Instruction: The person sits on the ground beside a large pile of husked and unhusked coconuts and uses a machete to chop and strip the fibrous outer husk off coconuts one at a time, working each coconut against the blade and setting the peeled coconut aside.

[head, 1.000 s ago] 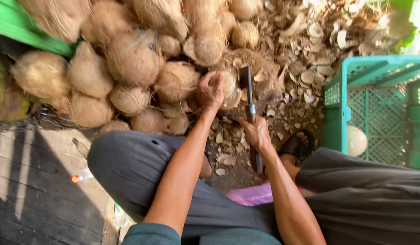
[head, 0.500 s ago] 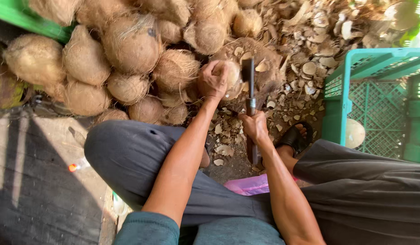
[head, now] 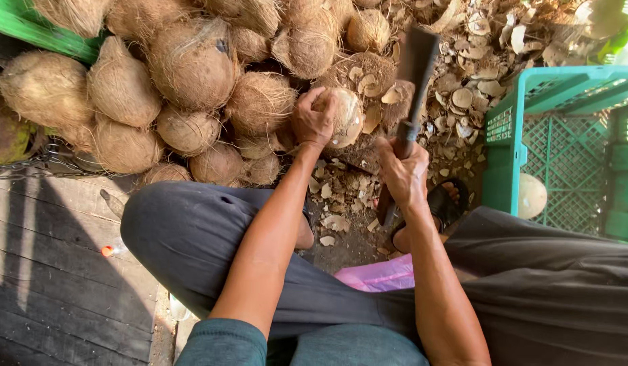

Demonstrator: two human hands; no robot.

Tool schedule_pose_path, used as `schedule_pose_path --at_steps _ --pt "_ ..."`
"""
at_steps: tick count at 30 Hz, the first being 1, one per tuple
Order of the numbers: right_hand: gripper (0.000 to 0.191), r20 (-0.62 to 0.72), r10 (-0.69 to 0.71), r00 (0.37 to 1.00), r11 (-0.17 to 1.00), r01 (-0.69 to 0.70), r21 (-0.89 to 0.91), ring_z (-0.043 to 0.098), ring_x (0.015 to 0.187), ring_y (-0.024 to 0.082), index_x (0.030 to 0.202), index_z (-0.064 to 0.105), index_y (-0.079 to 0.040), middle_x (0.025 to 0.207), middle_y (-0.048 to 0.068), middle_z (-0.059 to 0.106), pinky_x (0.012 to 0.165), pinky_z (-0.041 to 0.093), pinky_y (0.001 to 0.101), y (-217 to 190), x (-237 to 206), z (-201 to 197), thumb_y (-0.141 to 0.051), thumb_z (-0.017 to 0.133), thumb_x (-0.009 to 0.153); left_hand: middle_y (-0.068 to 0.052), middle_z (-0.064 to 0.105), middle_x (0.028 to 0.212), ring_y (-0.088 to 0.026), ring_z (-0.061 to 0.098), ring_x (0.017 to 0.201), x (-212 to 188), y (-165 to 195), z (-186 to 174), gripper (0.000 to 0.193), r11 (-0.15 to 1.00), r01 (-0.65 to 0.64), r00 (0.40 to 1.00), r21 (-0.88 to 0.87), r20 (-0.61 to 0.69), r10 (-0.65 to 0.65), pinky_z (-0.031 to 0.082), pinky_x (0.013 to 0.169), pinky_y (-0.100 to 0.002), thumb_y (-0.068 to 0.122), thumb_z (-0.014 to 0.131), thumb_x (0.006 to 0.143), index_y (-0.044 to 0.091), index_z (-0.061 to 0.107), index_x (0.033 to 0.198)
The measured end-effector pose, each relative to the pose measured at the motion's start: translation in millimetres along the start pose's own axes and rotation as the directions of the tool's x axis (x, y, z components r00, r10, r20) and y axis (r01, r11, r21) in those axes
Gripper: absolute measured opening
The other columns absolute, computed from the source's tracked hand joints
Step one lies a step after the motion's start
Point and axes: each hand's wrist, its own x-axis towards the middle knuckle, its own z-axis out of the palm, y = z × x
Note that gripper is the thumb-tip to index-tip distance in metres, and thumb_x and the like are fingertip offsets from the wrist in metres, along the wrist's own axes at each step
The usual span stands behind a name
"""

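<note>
I'm seeing the left hand [head: 314,122] clamping down on a partly peeled coconut [head: 341,116], grip wrapped over its top left side, fingers pressed onto the shell. The coconut is sitting on a dark fibrous stump [head: 368,74], just ahead of the left grip and just left of the blade. The right hand [head: 403,169] is closing its grip tight around the handle of a machete [head: 412,81]; the blade is pointing up and away from that grip, slightly tilted, its flat end blurred. I can't tell whether the blade is touching the coconut. Left of the left grip a pile of husked coconuts [head: 192,68] is lying heaped, touching one another. Pale shell chips [head: 477,88] are littering the ground beyond and to the right of the right grip. Further right a green plastic crate [head: 531,122] is standing, with one pale peeled coconut [head: 531,196] inside it. Below the right grip a sandalled foot [head: 446,203] is showing, and near the wrist a pink plastic bag [head: 378,274] is lying between the person's knees.
</note>
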Motion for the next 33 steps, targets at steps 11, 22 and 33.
schedule_pose_path --at_steps 11,22,33 --pt "0.024 0.131 0.324 0.937 0.946 -0.324 -0.02 0.044 0.042 0.013 0.092 0.058 -0.003 0.055 -0.001 0.047 0.036 0.039 0.0322 35 6 18 -0.022 0.073 0.094 -0.004 0.072 0.104 -0.019 0.068 0.088 -2 -3 1 0.066 0.999 0.03 0.999 0.011 -0.02 -0.03 0.057 0.078 -0.042 0.074 0.054 0.086 0.015 0.072 0.111" --pt "0.026 0.129 0.189 0.974 0.978 -0.198 0.061 0.048 0.044 0.012 0.076 0.059 -0.01 0.057 -0.002 0.054 0.039 0.042 0.0305 9 4 6 -0.023 0.069 0.096 -0.02 0.056 0.138 -0.035 0.057 0.126 5 15 -3 0.103 0.984 0.058 0.996 -0.165 0.077 -0.046 0.051 0.103 -0.059 0.068 0.089 0.058 0.007 0.055 0.133" --pt "0.026 0.143 0.335 0.931 0.815 -0.211 -0.539 0.053 0.047 0.011 0.084 0.063 -0.009 0.064 0.004 0.062 0.042 0.042 0.0298 39 22 5 -0.029 0.07 0.099 -0.012 0.064 0.123 -0.033 0.065 0.118 25 70 -44 0.085 0.756 0.189 0.977 -0.627 0.04 -0.211 0.054 0.102 -0.059 0.062 0.09 0.053 0.015 0.066 0.12"
